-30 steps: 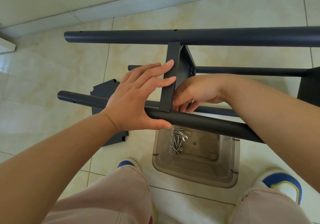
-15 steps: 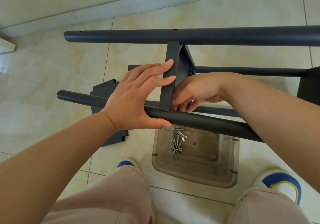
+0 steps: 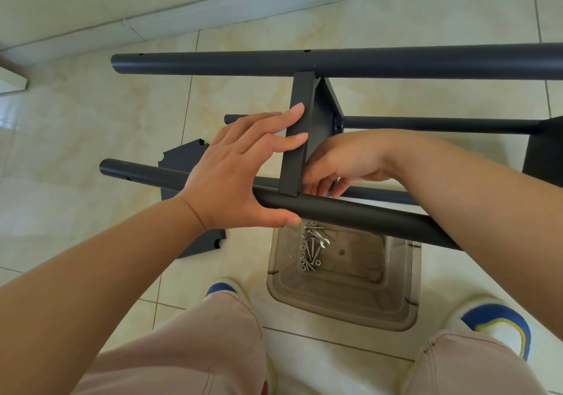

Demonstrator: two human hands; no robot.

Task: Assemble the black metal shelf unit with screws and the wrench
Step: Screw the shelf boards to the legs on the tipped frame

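Little has moved since the earlier frames: both hands hold the same joint, and the view has only drifted a touch.

My left fingers (image 3: 286,123) are straight and spread, pressing flat on the shelf edge (image 3: 297,138), with the thumb hooked under the near tube (image 3: 350,211). My left hand (image 3: 234,175) braces only; it grips nothing.

My right hand (image 3: 341,163), at 3 o'clock of the shelf edge, has its fingers curled down behind the joint. I cannot tell what they pinch; I judge a screw.

Risks:
- A screw could cross-thread if the shelf edge slips off the hole.
- A dropped screw could miss the clear tub (image 3: 344,275) at 6 o'clock, where the spare screws (image 3: 312,249) lie.
- The far tube (image 3: 335,62) at 12 o'clock could twist the frame out of line.
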